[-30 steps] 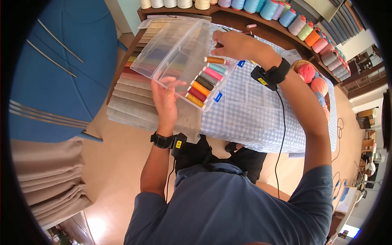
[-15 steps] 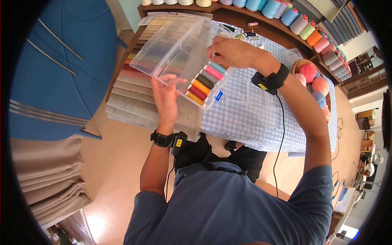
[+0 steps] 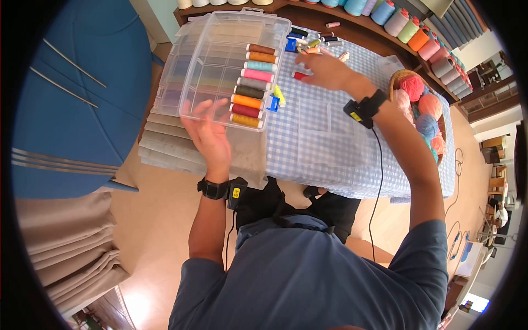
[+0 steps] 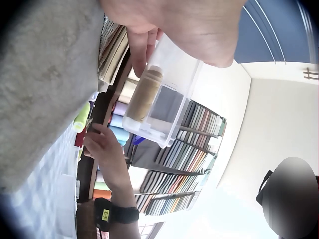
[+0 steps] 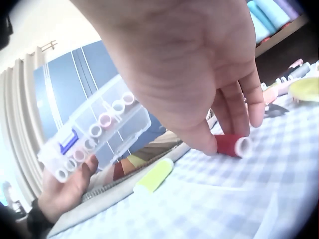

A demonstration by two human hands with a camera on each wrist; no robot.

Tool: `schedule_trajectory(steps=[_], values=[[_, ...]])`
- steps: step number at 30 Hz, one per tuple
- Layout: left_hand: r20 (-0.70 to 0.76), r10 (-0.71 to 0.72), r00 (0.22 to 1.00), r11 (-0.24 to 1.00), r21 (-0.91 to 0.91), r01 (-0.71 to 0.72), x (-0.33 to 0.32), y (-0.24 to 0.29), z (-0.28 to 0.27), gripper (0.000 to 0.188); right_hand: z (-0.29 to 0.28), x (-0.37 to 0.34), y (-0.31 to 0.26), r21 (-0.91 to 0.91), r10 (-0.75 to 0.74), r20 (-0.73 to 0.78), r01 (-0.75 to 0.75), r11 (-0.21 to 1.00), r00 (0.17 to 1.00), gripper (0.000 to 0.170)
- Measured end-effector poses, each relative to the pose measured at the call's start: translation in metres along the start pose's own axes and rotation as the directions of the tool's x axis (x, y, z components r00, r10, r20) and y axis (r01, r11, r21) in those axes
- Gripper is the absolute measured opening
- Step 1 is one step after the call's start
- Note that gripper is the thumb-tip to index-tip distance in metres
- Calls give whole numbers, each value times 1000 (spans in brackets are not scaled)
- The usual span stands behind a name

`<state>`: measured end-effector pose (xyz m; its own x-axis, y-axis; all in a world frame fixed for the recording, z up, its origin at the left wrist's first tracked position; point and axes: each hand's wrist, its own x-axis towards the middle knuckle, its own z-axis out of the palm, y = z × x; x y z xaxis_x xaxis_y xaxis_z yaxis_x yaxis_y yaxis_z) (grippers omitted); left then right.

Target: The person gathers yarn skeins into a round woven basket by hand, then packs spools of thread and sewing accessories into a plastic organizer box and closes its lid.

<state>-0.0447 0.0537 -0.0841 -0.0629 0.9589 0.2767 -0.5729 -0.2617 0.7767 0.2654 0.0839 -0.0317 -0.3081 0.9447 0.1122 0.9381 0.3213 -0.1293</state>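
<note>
My left hand (image 3: 210,137) grips the near left corner of a clear plastic thread box (image 3: 223,36), raised and tilted over the fabric samples. Along the box's right side lies a row of thread spools (image 3: 254,84) in browns, teal, pink, grey, black, orange, red and mustard; its other compartments hold none. To the right of the box, my right hand (image 3: 330,71) is down at the checked cloth. Its thumb and fingers pinch a red thread spool (image 5: 228,145), which lies on its side. A yellow-green spool (image 5: 155,176) lies between the box and this hand.
Several loose spools (image 3: 324,41) lie at the back of the checked cloth (image 3: 286,154). A basket of yarn balls (image 3: 429,124) stands on the right. Behind, a shelf carries large thread cones (image 3: 396,22). Fabric samples (image 3: 170,137) lie under the box.
My right hand has left the box, where another brown spool now lies in the row, and come down right onto the red spool. The left hand has raised and tilted the box.
</note>
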Motion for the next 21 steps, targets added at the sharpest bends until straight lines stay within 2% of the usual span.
schedule_trajectory(steps=[1,3,4,6,7,9,13,15,18,19,21], values=[[8,-1,1000,1000,-4,1,0,0,-1,52,2,1,-8,3,2,-2,-1,1000,1000,32],[16,1,1000,1000,-3,-1,1,1,-1,52,3,9,-24,80,56,165,-70,994,985,38],[16,2,1000,1000,1,-2,1,1,-1,52,0,15,-32,83,52,163,-67,994,985,38],[13,1,1000,1000,7,-1,0,1,-1,52,-6,24,-48,316,146,410,-291,903,900,43],[12,1,1000,1000,7,-1,0,0,-1,52,-7,23,-57,317,145,410,-289,903,901,43],[12,2,1000,1000,6,-2,1,-1,-1,52,-7,17,-72,117,125,286,-164,979,950,48],[3,1,1000,1000,20,-1,0,0,-1,53,9,22,-68,120,113,274,-151,981,955,50],[-1,4,1000,1000,29,-4,0,-1,-1,54,5,17,-62,186,81,241,-128,974,967,46],[18,4,1000,1000,12,-4,0,0,0,55,-12,12,-44,170,106,207,-142,975,973,44],[21,-15,1000,1000,13,15,0,2,1,53,-14,11,-36,214,143,186,-182,960,972,42],[19,-33,999,999,10,33,0,4,2,52,-37,9,-18,162,256,172,-284,945,951,42]])
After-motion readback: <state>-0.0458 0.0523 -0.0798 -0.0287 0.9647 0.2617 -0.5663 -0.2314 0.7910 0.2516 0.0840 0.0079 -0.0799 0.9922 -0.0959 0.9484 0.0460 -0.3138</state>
